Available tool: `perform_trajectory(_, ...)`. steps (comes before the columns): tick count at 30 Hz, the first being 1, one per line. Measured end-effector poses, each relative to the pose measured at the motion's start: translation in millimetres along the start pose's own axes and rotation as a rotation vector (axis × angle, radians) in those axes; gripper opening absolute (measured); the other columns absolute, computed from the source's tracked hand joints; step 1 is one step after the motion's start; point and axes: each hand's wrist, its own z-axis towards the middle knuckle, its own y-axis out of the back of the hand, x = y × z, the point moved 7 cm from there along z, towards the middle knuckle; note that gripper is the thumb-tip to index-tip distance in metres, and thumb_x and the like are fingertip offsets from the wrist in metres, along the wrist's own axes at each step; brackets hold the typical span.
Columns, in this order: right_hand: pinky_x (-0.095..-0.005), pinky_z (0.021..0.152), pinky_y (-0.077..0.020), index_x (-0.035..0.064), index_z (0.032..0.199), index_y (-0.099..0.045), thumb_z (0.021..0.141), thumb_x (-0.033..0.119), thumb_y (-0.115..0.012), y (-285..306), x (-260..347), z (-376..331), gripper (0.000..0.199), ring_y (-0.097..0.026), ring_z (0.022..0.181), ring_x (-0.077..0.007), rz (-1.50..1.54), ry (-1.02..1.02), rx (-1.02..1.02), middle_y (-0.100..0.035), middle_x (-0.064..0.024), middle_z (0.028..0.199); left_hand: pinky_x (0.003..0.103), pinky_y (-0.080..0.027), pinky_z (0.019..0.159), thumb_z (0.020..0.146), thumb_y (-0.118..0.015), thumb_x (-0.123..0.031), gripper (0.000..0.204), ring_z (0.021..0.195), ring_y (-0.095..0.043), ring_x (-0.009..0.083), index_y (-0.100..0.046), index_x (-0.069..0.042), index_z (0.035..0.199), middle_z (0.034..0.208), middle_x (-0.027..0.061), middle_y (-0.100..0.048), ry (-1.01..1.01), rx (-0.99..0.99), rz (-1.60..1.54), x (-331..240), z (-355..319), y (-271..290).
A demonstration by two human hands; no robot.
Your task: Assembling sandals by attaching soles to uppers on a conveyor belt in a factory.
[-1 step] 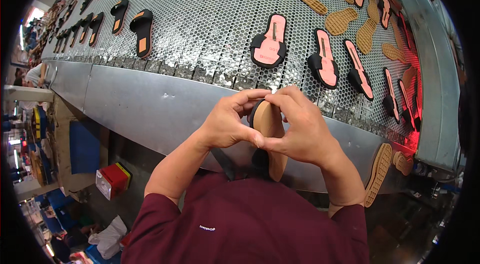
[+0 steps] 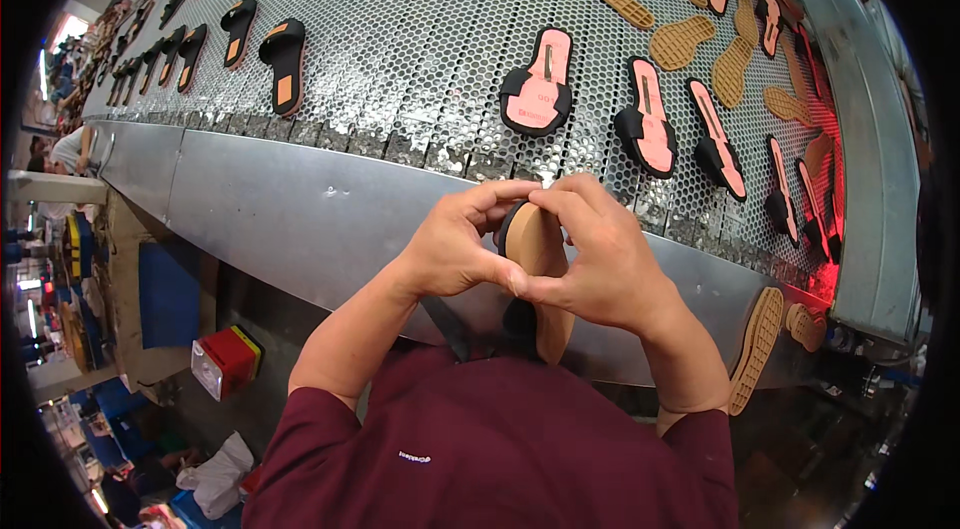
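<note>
Perforated metal conveyor [image 2: 420, 49] is carrying rows of sandals: pink-footbed ones with black straps [image 2: 540, 84] and loose tan soles [image 2: 682, 42] lying apart from them. Head view: the person is standing at the belt's steel edge, pressing a tan-soled sandal [image 2: 535, 249] between both hands just above that edge. Left hand [image 2: 455, 249] is wrapping the toe end tightly; right hand [image 2: 600, 264] is clamping the opposite side, thumbs meeting on the sole. Step likely sole-to-upper pressing, though the upper is mostly hidden. Next move probably calls for firm, even pressure along the rim.
</note>
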Motion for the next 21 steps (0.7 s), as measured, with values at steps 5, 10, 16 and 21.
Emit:
perform_trajectory(5,-0.0399,0.075,-0.0547,0.0013,0.116,-0.060,0.062,0.031,-0.088,0,-1,-5,0.067,-0.064,0.090,-0.0325,-0.069,0.040,-0.063,-0.059,-0.0140,0.105,0.035,-0.050,0.097,0.071,-0.086,-0.006,0.080,0.114,-0.059,0.0191,-0.046,0.003,0.138,0.126,0.0118,-0.060,-0.025,0.001,0.060,3,0,-4)
perform_trajectory(10,-0.0364,0.078,-0.0544,0.0008,0.123,-0.058,0.069,0.031,-0.086,0,-18,-13,0.068,-0.064,0.091,-0.0279,0.065,-0.006,-0.092,-0.060,-0.0125,0.107,0.032,-0.054,0.090,0.087,-0.071,-0.005,0.052,0.104,-0.063,0.0162,-0.051,0.005,0.133,0.118,0.0118,-0.063,0.063,-0.167,-0.051,9,-4,-8)
perform_trajectory(16,-0.0259,0.075,-0.0517,-0.0039,0.120,-0.062,0.085,0.021,-0.078,-30,-69,-39,0.045,-0.061,0.086,-0.0081,0.893,-0.381,0.086,-0.067,-0.0051,0.099,0.029,-0.054,0.084,0.092,-0.063,-0.003,0.036,0.098,-0.064,0.0146,-0.057,0.006,0.126,0.111,0.0103,-0.066,0.075,-0.184,0.027,9,-14,-6)
perform_trajectory(21,-0.0228,0.065,-0.0497,-0.0024,0.098,-0.071,0.086,0.018,-0.076,-31,-72,-42,0.024,-0.059,0.075,-0.0054,0.911,-0.431,0.206,-0.068,-0.0015,0.085,0.028,-0.054,0.080,0.092,-0.064,-0.005,0.033,0.092,-0.065,0.0131,-0.060,0.006,0.122,0.108,0.0101,-0.068,-0.059,-0.143,0.244,-2,-16,-16)
